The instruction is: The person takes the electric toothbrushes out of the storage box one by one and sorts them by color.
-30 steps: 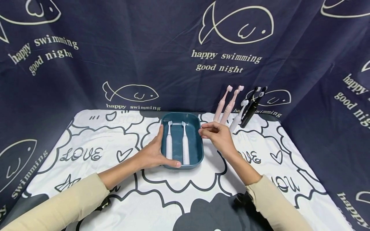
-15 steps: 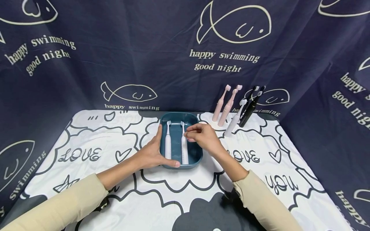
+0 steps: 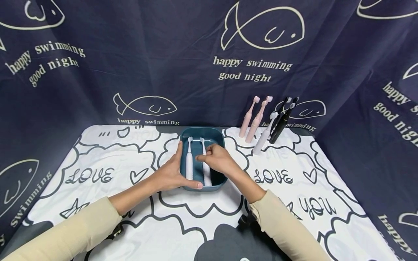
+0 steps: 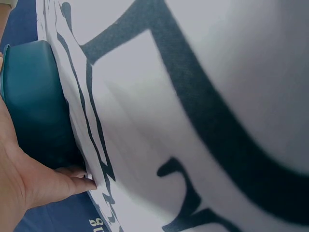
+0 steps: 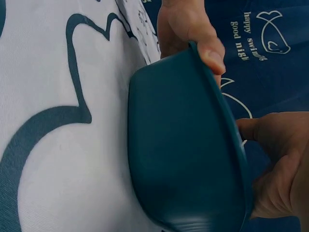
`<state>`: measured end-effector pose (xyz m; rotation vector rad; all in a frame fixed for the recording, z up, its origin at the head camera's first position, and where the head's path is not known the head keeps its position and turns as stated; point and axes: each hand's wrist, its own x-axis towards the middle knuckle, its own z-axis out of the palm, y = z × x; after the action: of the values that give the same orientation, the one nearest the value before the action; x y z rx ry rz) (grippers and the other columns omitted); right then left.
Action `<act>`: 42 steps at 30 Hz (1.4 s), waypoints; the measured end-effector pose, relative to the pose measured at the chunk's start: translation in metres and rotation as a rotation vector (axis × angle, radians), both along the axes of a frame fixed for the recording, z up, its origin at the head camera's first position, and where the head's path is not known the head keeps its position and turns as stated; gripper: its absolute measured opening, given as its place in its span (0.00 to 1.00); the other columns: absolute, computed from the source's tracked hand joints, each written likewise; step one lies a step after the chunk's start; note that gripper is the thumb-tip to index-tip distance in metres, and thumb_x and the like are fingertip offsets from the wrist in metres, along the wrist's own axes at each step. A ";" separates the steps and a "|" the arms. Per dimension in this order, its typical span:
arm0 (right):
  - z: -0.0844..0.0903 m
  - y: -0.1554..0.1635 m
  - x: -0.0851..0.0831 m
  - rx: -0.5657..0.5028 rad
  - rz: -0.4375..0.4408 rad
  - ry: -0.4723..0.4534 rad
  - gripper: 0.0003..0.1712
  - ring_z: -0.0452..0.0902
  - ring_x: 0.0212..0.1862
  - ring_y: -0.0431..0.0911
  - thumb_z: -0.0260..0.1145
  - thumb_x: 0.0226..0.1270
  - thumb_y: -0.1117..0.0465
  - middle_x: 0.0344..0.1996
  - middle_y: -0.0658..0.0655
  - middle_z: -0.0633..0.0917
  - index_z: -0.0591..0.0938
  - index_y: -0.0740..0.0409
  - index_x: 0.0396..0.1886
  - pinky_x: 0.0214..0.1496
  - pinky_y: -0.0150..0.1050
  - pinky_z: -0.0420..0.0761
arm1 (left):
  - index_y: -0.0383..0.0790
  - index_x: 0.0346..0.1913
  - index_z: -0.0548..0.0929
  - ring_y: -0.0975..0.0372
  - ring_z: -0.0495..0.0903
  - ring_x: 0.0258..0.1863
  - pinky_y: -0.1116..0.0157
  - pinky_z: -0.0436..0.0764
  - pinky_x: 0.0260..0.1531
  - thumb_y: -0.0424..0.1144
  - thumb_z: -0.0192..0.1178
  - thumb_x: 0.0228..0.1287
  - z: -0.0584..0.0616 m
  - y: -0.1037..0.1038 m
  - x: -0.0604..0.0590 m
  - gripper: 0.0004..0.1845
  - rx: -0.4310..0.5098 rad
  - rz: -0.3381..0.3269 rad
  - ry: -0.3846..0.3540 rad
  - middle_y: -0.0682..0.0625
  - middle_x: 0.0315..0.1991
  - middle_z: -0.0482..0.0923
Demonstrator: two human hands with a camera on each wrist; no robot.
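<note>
A teal tray (image 3: 216, 135) sits mid-table and holds two white electric toothbrushes lying lengthwise. My left hand (image 3: 169, 174) grips the tray's left side, thumb along the front rim; the left wrist view shows this palm (image 4: 29, 188) against the tray wall (image 4: 34, 106). My right hand (image 3: 213, 159) reaches over the tray and its fingertips pinch the right toothbrush (image 3: 207, 175), whose head tilts left toward the left toothbrush (image 3: 189, 163). The right wrist view shows the tray's outer wall (image 5: 183, 154), the left thumb (image 5: 207, 46) on its rim and my curled right fingers (image 5: 280, 159).
Two pink toothbrushes (image 3: 249, 116), a white one (image 3: 265, 134) and black ones (image 3: 282, 121) lean against the dark fish-print backdrop at the back right. A white cloth with cartoon clouds (image 3: 107, 174) covers the table. The backdrop encloses three sides.
My right hand moved left from the tray's right rim to over the tray and took hold of the right toothbrush, shifting its head left. The left hand stayed put.
</note>
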<state>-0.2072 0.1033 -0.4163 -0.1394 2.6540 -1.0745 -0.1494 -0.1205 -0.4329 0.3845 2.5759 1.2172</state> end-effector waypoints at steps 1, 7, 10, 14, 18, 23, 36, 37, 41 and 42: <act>-0.008 0.001 -0.007 0.000 0.010 -0.005 0.28 0.77 0.37 0.49 0.79 0.69 0.39 0.34 0.52 0.81 0.82 0.58 0.46 0.45 0.46 0.80 | 0.55 0.92 0.20 0.40 0.54 0.92 0.38 0.68 0.85 0.71 0.88 0.47 0.000 0.000 0.000 0.93 0.000 0.000 -0.001 0.35 0.94 0.41; -0.033 0.003 -0.025 0.006 0.068 -0.015 0.24 0.70 0.27 0.45 0.82 0.65 0.42 0.22 0.46 0.74 0.80 0.53 0.29 0.34 0.43 0.75 | 0.54 0.92 0.20 0.41 0.53 0.92 0.38 0.67 0.86 0.74 0.88 0.45 -0.001 -0.002 0.000 0.94 -0.011 0.011 -0.007 0.36 0.95 0.41; -0.026 0.000 -0.021 0.009 0.101 -0.051 0.30 0.67 0.21 0.44 0.83 0.65 0.47 0.14 0.45 0.70 0.72 0.48 0.16 0.27 0.42 0.69 | 0.53 0.92 0.20 0.41 0.53 0.92 0.38 0.66 0.86 0.74 0.88 0.44 -0.001 -0.003 0.000 0.94 -0.004 0.011 -0.001 0.36 0.95 0.41; -0.026 -0.003 -0.019 0.017 0.123 -0.094 0.32 0.79 0.21 0.43 0.84 0.66 0.52 0.11 0.46 0.74 0.72 0.47 0.10 0.26 0.39 0.75 | 0.53 0.92 0.21 0.41 0.54 0.92 0.39 0.67 0.86 0.74 0.88 0.44 -0.002 -0.003 -0.001 0.94 0.005 0.005 0.009 0.35 0.94 0.42; -0.028 -0.007 -0.016 0.042 0.110 -0.076 0.28 0.90 0.26 0.46 0.84 0.66 0.53 0.16 0.50 0.82 0.78 0.49 0.13 0.31 0.39 0.84 | 0.52 0.92 0.21 0.41 0.54 0.92 0.39 0.67 0.86 0.74 0.88 0.43 -0.002 -0.002 -0.001 0.95 0.004 0.003 0.015 0.35 0.94 0.42; -0.016 -0.013 -0.006 -0.021 0.062 -0.097 0.24 0.92 0.29 0.46 0.85 0.66 0.57 0.22 0.54 0.88 0.82 0.54 0.16 0.35 0.38 0.91 | 0.51 0.92 0.21 0.41 0.56 0.91 0.39 0.68 0.85 0.74 0.88 0.43 -0.002 -0.003 -0.001 0.95 0.007 0.003 0.015 0.34 0.94 0.42; 0.004 -0.020 0.015 -0.283 0.003 -0.147 0.21 0.95 0.34 0.47 0.81 0.68 0.67 0.24 0.53 0.85 0.80 0.56 0.19 0.44 0.43 0.96 | 0.53 0.92 0.20 0.42 0.55 0.92 0.39 0.67 0.86 0.71 0.89 0.45 -0.002 -0.003 -0.001 0.94 0.015 0.005 0.007 0.35 0.94 0.42; 0.004 -0.019 0.015 -0.308 0.006 -0.158 0.20 0.95 0.34 0.47 0.80 0.69 0.67 0.25 0.53 0.85 0.80 0.56 0.19 0.45 0.44 0.96 | 0.54 0.92 0.20 0.42 0.55 0.92 0.40 0.67 0.86 0.71 0.89 0.45 -0.002 -0.003 -0.001 0.94 0.014 0.006 0.008 0.35 0.94 0.42; 0.002 -0.017 0.013 -0.399 0.000 -0.205 0.14 0.94 0.37 0.47 0.77 0.70 0.68 0.33 0.56 0.87 0.81 0.59 0.26 0.47 0.45 0.96 | 0.55 0.92 0.20 0.41 0.55 0.92 0.39 0.67 0.86 0.70 0.89 0.45 -0.001 -0.001 0.000 0.93 0.013 0.007 0.009 0.35 0.94 0.42; 0.002 -0.017 0.012 -0.415 -0.004 -0.210 0.12 0.94 0.38 0.47 0.77 0.70 0.69 0.36 0.58 0.88 0.82 0.61 0.29 0.47 0.45 0.96 | 0.55 0.92 0.20 0.42 0.55 0.92 0.39 0.66 0.86 0.70 0.89 0.45 -0.001 -0.001 0.000 0.93 0.014 0.006 0.007 0.35 0.94 0.41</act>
<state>-0.1950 0.0862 -0.4139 -0.0961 2.2195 -1.5366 -0.1498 -0.1213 -0.4335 0.3857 2.5776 1.2391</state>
